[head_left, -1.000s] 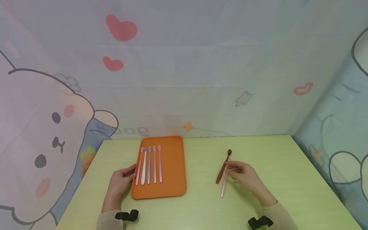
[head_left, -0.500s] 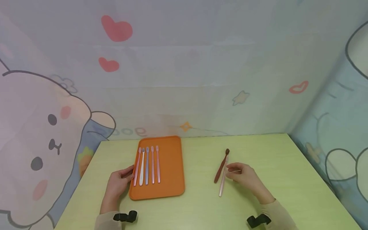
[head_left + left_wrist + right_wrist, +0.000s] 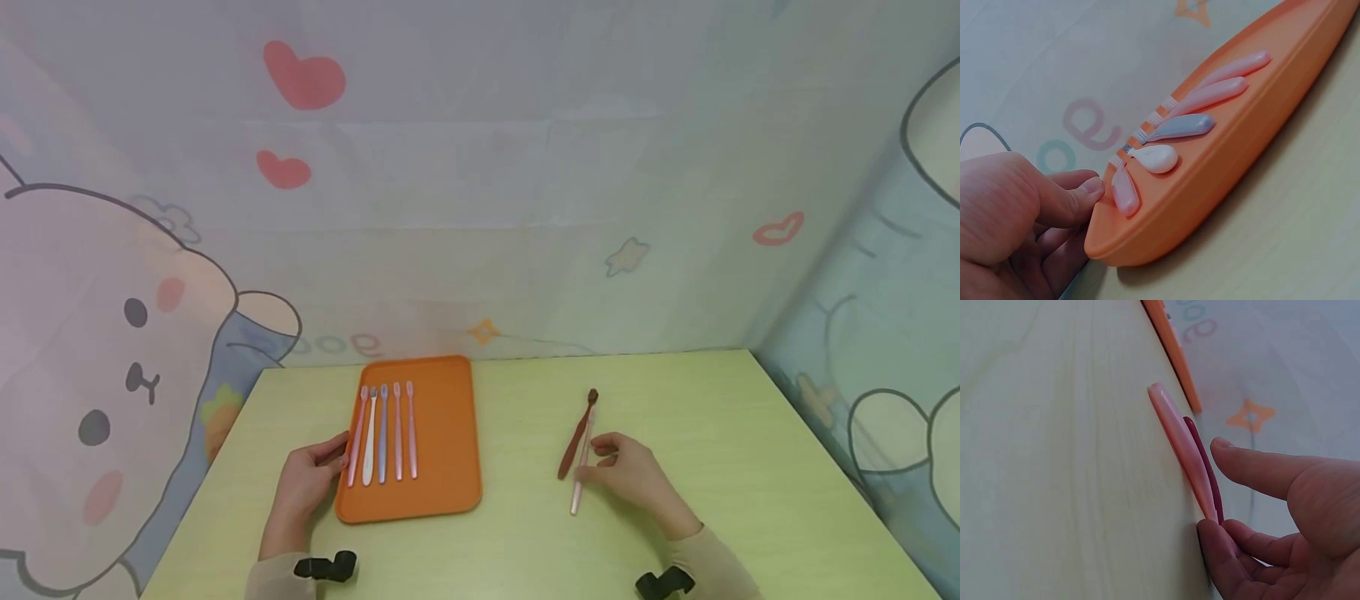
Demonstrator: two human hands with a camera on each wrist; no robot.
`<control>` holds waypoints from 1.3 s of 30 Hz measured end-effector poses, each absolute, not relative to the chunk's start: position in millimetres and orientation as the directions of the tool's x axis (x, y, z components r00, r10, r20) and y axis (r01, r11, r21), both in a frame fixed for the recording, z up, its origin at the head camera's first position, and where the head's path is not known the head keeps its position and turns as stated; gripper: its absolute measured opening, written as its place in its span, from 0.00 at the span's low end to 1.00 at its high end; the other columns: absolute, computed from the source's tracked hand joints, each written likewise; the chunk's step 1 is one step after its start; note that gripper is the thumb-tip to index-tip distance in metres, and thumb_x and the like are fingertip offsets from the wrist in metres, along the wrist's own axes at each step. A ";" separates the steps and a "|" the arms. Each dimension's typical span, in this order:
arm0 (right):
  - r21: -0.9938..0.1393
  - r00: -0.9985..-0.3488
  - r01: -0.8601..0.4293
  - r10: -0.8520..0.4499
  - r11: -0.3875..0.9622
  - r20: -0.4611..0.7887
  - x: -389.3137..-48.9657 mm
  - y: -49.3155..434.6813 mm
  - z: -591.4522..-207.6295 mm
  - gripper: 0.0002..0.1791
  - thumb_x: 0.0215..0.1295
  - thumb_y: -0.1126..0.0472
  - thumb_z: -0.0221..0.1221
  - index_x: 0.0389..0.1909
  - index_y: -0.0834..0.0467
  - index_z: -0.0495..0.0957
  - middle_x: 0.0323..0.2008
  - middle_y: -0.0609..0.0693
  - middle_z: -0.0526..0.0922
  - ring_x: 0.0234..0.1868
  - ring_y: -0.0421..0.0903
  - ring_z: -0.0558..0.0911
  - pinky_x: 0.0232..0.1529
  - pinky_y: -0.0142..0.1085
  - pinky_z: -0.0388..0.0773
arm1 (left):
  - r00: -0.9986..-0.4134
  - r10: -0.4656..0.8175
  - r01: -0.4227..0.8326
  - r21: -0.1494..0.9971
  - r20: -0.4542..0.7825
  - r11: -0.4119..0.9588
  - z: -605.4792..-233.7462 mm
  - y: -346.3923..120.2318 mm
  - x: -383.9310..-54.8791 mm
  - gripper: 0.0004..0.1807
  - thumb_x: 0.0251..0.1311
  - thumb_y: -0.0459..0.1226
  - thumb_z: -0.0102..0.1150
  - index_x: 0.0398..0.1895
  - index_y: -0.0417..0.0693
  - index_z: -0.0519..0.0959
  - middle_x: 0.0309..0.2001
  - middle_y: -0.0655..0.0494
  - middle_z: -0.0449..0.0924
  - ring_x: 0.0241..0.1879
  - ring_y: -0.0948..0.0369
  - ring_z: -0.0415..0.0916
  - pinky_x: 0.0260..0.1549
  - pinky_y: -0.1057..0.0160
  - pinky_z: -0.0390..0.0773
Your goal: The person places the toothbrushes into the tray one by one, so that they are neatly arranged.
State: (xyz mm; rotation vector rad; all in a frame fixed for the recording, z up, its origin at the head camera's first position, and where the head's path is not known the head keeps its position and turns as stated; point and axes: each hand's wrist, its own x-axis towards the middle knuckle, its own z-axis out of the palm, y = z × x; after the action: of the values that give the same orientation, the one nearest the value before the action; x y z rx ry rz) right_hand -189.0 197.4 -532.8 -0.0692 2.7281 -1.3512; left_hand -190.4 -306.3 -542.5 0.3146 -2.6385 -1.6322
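In the head view, my left hand [image 3: 306, 483] grips the left edge of an orange tray [image 3: 450, 492], thumb on the rim and fingers curled outside it. Several toothbrushes lie side by side on the tray: pink ones, a white toothbrush [image 3: 1159, 159] and a blue toothbrush [image 3: 1185, 126]. To the right, a light pink toothbrush [image 3: 1179, 440] and a dark red toothbrush [image 3: 573, 446] lie on the table, heads close together. My right hand [image 3: 630, 479] is over the light pink toothbrush, fingertips at its far part. In the right wrist view the thumb stands apart from the fingers.
The pale yellow-green table [image 3: 517, 550] ends at a printed cloth backdrop [image 3: 480, 167] behind and at the sides. A small black wrist camera [image 3: 326, 567] sits on my left sleeve, and a second black camera [image 3: 666, 582] on the right.
My right hand has drawn slightly nearer to me, its thumb moving down along the light pink toothbrush and spreading from the fingers. The left hand stays at the tray's edge.
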 end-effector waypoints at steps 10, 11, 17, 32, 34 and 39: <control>-0.771 -0.996 -0.014 -0.077 0.637 -0.046 -186.3 192.1 -531.3 0.37 0.57 0.50 0.80 0.60 0.69 0.80 0.52 0.58 0.87 0.47 0.50 0.86 0.50 0.49 0.86 | -0.979 -0.183 -0.167 0.886 -0.095 0.432 -542.4 -306.7 -190.3 0.25 0.74 0.28 0.61 0.73 0.36 0.75 0.65 0.36 0.79 0.74 0.41 0.70 0.74 0.42 0.67; -0.767 -0.996 -0.014 -0.075 0.641 -0.044 -186.4 191.6 -531.1 0.37 0.57 0.51 0.80 0.60 0.70 0.80 0.51 0.58 0.87 0.47 0.50 0.86 0.50 0.48 0.85 | -0.979 -0.182 -0.167 0.886 -0.095 0.432 -542.0 -306.8 -190.3 0.25 0.74 0.28 0.61 0.73 0.36 0.75 0.65 0.36 0.80 0.74 0.41 0.70 0.74 0.42 0.66; -0.753 -0.997 -0.003 -0.056 0.658 -0.044 -186.2 190.5 -528.2 0.37 0.56 0.55 0.80 0.61 0.73 0.79 0.51 0.60 0.87 0.46 0.52 0.86 0.49 0.48 0.86 | -0.975 -0.187 -0.188 0.890 -0.118 0.415 -540.7 -306.4 -191.3 0.26 0.74 0.28 0.61 0.73 0.37 0.75 0.67 0.36 0.78 0.75 0.40 0.68 0.74 0.41 0.66; -0.737 -0.998 0.030 -0.024 0.675 -0.063 -185.9 209.0 -528.9 0.28 0.60 0.62 0.73 0.58 0.73 0.79 0.43 0.55 0.86 0.38 0.47 0.85 0.37 0.39 0.86 | -0.975 -0.196 -0.179 0.894 -0.106 0.410 -542.2 -304.3 -190.7 0.25 0.74 0.27 0.61 0.73 0.35 0.75 0.67 0.36 0.78 0.73 0.41 0.71 0.72 0.43 0.68; -0.742 -0.997 0.039 -0.020 0.669 -0.071 -185.4 209.3 -527.8 0.28 0.60 0.63 0.72 0.58 0.73 0.79 0.42 0.54 0.85 0.37 0.46 0.84 0.34 0.37 0.85 | -0.974 -0.198 -0.184 0.894 -0.110 0.409 -541.8 -304.0 -190.7 0.25 0.74 0.27 0.61 0.73 0.36 0.75 0.67 0.36 0.78 0.73 0.41 0.70 0.72 0.43 0.68; -0.755 -0.996 0.057 -0.019 0.653 -0.092 -182.6 208.0 -521.8 0.28 0.59 0.65 0.72 0.58 0.74 0.79 0.41 0.56 0.83 0.33 0.45 0.83 0.30 0.36 0.85 | -0.974 -0.195 -0.185 0.894 -0.112 0.408 -540.8 -303.9 -189.9 0.25 0.74 0.27 0.60 0.73 0.35 0.74 0.67 0.35 0.78 0.74 0.41 0.70 0.73 0.42 0.67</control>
State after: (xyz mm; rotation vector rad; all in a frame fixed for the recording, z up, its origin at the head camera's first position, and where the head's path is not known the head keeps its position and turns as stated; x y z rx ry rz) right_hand -182.6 208.0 -521.8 0.0319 2.7721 -1.2709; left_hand -189.9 -303.9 -540.8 0.3543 -2.6273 -1.6669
